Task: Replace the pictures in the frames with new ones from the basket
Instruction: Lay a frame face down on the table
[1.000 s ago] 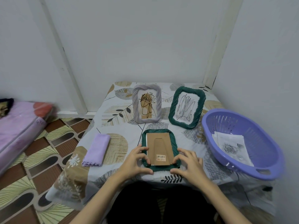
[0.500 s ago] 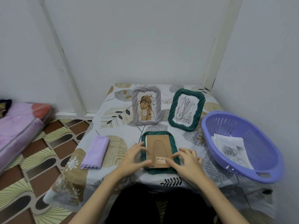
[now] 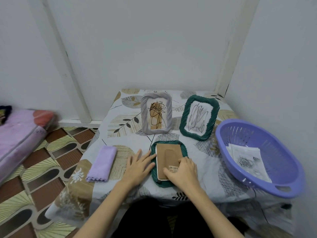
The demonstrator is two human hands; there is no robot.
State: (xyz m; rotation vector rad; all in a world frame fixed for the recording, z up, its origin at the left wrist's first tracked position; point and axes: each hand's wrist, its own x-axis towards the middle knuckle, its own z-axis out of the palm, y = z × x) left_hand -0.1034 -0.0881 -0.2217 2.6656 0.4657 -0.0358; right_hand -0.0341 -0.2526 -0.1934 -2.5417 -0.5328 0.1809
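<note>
A green frame [image 3: 184,148] lies face down near the table's front edge, its brown cardboard backing [image 3: 169,155] up and sitting askew with a white sheet edge showing beneath. My left hand [image 3: 139,164] lies flat beside the frame, fingertips touching its left rim. My right hand [image 3: 182,170] covers the backing's lower right, fingers curled on it near the barcode sticker. Behind stand a grey frame [image 3: 156,114] and a second green frame [image 3: 199,117], each with a scribble picture. The purple basket [image 3: 289,169] at the right holds several printed pictures [image 3: 247,159].
A folded lilac cloth [image 3: 102,164] lies left of my left hand. The table [image 3: 123,121] has a leaf-print cover and stands in a wall corner. A pink mattress [image 3: 18,134] lies on the patterned floor at far left.
My left hand slid off the frame's lower left corner and now lies flat beside it. My right hand moved onto the backing, which has shifted askew in the frame.
</note>
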